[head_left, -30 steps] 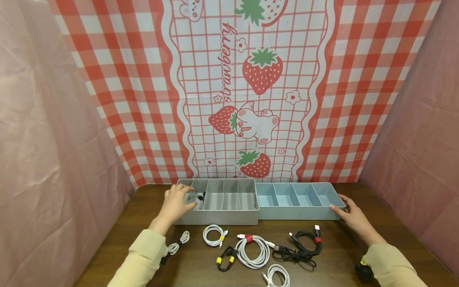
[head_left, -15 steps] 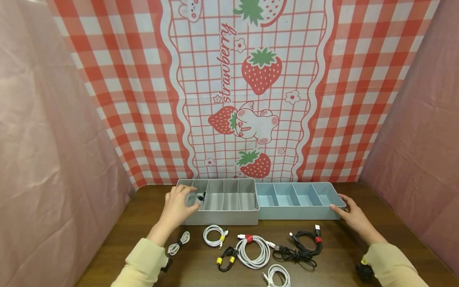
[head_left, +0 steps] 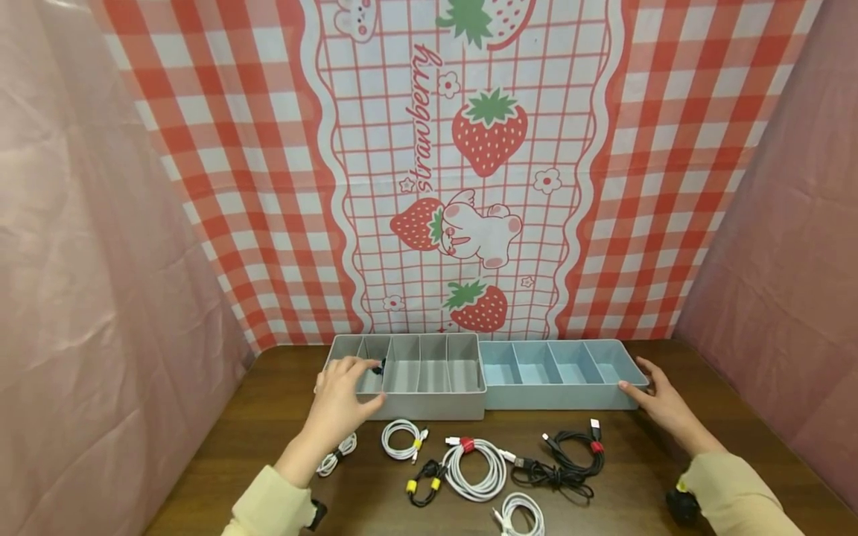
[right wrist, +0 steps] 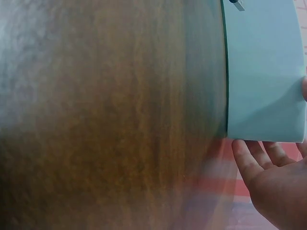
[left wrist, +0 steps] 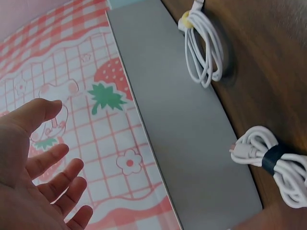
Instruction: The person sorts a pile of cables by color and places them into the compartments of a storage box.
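Sitting side by side, two boxes stand on the brown table. The gray box has five slots, and a small black thing lies in the second slot from the left. The blue box has four slots, and its left end is right by the gray box.

The left hand is at the left front part of the gray box, with its thumb and pointing finger wide apart. I can't tell if it touches the box. The right hand holds the right front corner of the blue box, thumb on the front and fingers against the end.

Seven cords lie on the table in front of the boxes. Four are white: one with a black band, one with a yellow band, a big one with a red band, and one low down. Three are black: a small one with yellow bits, a tangled one, and one with a red band touching the tangle.
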